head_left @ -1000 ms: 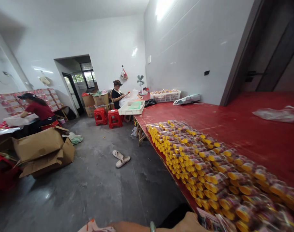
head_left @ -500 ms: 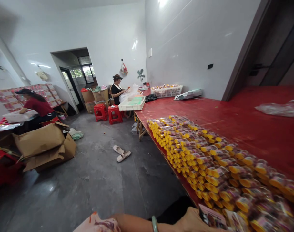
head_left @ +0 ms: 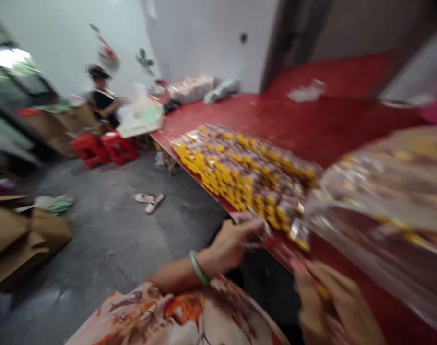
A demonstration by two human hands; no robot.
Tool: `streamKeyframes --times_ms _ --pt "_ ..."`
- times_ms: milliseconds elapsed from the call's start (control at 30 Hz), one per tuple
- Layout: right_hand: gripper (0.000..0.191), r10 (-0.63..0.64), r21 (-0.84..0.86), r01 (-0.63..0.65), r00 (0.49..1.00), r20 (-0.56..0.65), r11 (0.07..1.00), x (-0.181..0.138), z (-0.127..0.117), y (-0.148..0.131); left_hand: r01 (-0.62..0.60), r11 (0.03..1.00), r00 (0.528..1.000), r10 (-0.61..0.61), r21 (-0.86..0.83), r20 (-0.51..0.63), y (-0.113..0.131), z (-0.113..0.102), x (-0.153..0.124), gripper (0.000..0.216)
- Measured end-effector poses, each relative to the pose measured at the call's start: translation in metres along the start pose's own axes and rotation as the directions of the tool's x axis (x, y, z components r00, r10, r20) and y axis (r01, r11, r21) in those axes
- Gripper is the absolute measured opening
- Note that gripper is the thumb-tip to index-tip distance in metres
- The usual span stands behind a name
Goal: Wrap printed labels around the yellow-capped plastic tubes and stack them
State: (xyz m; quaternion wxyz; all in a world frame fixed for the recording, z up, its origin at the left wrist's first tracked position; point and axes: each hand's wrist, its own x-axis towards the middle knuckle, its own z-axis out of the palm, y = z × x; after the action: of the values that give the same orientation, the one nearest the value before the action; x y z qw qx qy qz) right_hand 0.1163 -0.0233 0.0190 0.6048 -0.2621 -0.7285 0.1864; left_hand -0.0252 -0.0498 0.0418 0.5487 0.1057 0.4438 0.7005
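My left hand [head_left: 232, 242], with a pale green bangle at the wrist, is closed on pink printed packets [head_left: 245, 216] at the table's front edge. Lower right, my right hand [head_left: 336, 302] has its fingers closed round a small tube with a yellow end [head_left: 322, 291], mostly hidden and blurred. Beyond both hands, stacked clear tubes with yellow ends [head_left: 236, 167] lie in rows along the edge of the red table [head_left: 254, 112]. A large clear plastic bag [head_left: 394, 191] of similar yellow-ended items bulges beside my right hand.
A person in black [head_left: 103, 103] sits at the table's far end by a white tray [head_left: 141, 122]. Red stools [head_left: 119, 146] stand near them. Slippers [head_left: 149, 201] lie on the grey floor, and an open cardboard box [head_left: 20, 239] is at left.
My view has swung right and down. My right hand and the large plastic bag have come into sight. My left hand appears farther left and higher, still holding printed packets.
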Motion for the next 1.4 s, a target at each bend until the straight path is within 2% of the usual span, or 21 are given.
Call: streamKeyframes --times_ms 100,300,467,633,700,767,800,833,900,933,967,1000,1067,1100,1167,1300,1400 --pt "0.026 0.075 -0.132 -0.091 0.990 -0.115 0.987 -0.011 -0.014 -0.001 0.101 0.995 0.995 -0.101 0.007 -0.004 0.002 0.005 0.012 0.034" --pt "0.031 0.096 -0.211 -0.129 0.982 -0.160 0.969 -0.009 -0.026 -0.004 0.277 0.961 0.958 -0.277 0.018 0.069 -0.016 0.021 0.019 0.028" --pt "0.041 0.023 -0.301 -0.077 0.984 -0.178 0.951 -0.020 -0.033 0.004 0.329 0.943 0.935 -0.333 0.052 0.119 -0.026 0.034 0.017 0.027" --pt "0.048 -0.082 -0.559 0.015 0.992 -0.094 0.829 -0.027 -0.041 0.008 0.276 0.955 0.946 -0.290 0.113 0.145 -0.034 0.041 0.017 0.031" --pt "0.039 -0.043 -0.525 -0.045 0.987 -0.154 0.850 -0.025 -0.046 0.006 0.264 0.956 0.955 -0.278 0.127 0.108 -0.037 0.043 0.017 0.032" --pt "0.016 0.131 -0.341 -0.212 0.961 -0.243 0.916 -0.021 -0.052 0.005 0.272 0.948 0.956 -0.286 0.163 0.065 -0.042 0.045 0.017 0.032" --pt "0.006 0.276 -0.217 -0.334 0.926 -0.259 0.917 -0.018 -0.055 0.005 0.273 0.942 0.955 -0.289 0.194 0.062 -0.045 0.047 0.017 0.031" --pt "0.010 0.434 -0.093 -0.466 0.868 -0.240 0.880 -0.015 -0.058 0.005 0.267 0.937 0.955 -0.289 0.227 0.069 -0.048 0.049 0.017 0.030" --pt "0.011 0.703 0.120 -0.693 0.700 -0.124 0.711 -0.008 -0.063 0.009 0.245 0.922 0.950 -0.290 0.298 0.116 -0.055 0.054 0.017 0.026" --pt "0.014 0.793 0.193 -0.773 0.606 -0.057 0.605 -0.006 -0.066 0.011 0.232 0.915 0.944 -0.294 0.330 0.152 -0.060 0.057 0.018 0.025" --pt "0.019 0.850 0.247 -0.822 0.527 -0.008 0.513 -0.004 -0.068 0.014 0.224 0.906 0.934 -0.305 0.359 0.187 -0.064 0.060 0.019 0.024" --pt "0.023 0.883 0.287 -0.848 0.469 0.016 0.446 -0.004 -0.071 0.018 0.223 0.894 0.921 -0.324 0.388 0.217 -0.068 0.062 0.020 0.024" --pt "0.019 0.914 0.325 -0.864 0.406 0.002 0.384 -0.003 -0.077 0.023 0.240 0.864 0.892 -0.376 0.442 0.252 -0.075 0.068 0.023 0.024" --pt "0.016 0.917 0.328 -0.864 0.398 -0.023 0.383 -0.003 -0.080 0.025 0.256 0.849 0.881 -0.402 0.463 0.251 -0.078 0.071 0.025 0.024" --pt "0.013 0.907 0.302 -0.859 0.419 -0.049 0.413 -0.003 -0.087 0.029 0.288 0.822 0.871 -0.438 0.491 0.223 -0.083 0.077 0.029 0.026" --pt "0.014 0.864 0.194 -0.851 0.502 0.025 0.489 0.000 -0.104 0.034 0.330 0.798 0.850 -0.483 0.504 0.208 -0.087 0.090 0.037 0.029" --pt "0.015 0.809 0.079 -0.805 0.585 -0.060 0.588 -0.002 -0.119 0.034 0.388 0.794 0.825 -0.525 0.468 0.207 -0.089 0.097 0.043 0.029"
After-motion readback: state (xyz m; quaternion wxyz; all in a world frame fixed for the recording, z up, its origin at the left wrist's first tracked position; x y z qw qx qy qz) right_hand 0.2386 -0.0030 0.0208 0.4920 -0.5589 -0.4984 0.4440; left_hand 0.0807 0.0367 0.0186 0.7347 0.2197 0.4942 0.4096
